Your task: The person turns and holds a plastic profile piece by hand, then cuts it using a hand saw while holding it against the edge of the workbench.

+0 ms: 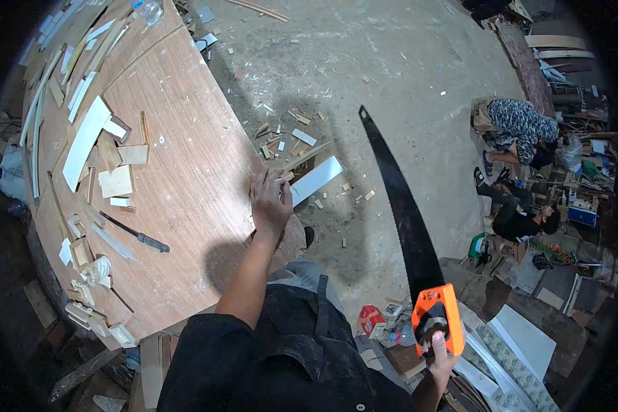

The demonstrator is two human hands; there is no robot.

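My left hand (272,199) is at the right edge of the wooden tabletop (185,172), its fingers bent over the near end of a white board (317,180). That board juts out past the edge over the floor, with a bare wood strip beside it. The hand hides the board's inner end. In my right hand (439,353) is a handsaw (408,226), gripped by its orange handle (441,312). Its long dark blade points up and away, toothed side to the left, apart from the board.
A knife (136,232) with a dark handle lies on the table among white and wooden offcuts (117,180). Small scraps (304,137) litter the concrete floor. Two people (518,130) sit at the far right near piled material. White panels (522,340) lie at the lower right.
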